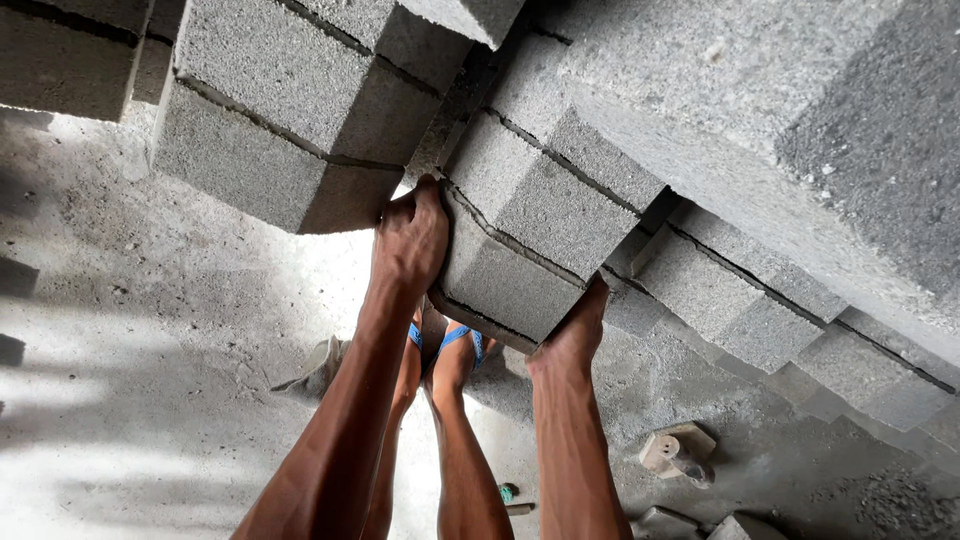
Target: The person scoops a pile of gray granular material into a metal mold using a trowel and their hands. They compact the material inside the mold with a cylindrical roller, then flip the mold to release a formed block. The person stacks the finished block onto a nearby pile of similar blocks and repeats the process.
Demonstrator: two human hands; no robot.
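We hold one grey concrete block (pixel 520 270) between both hands at the centre of the frame. Our left hand (pixel 408 240) sits on the block's left end, fingers curled over its upper corner and palm pressed flat to the face. Our right hand (pixel 572 330) is at the lower right corner, open and cupping the block's underside, its fingers hidden behind the block. The block lies tilted, with another block (pixel 555 195) directly against its upper side, and both belong to the stack of blocks (pixel 700 150) that fills the right and upper parts of the frame. A second stack (pixel 290 110) hangs in the upper left, just beside our left hand; we count at least four blocks showing there. Below the hands, in the lower middle, we see our two legs and a foot in a blue-strapped sandal (pixel 455 345) on the dusty concrete floor (pixel 150 380). A broken block piece (pixel 678 450) lies at the lower right.
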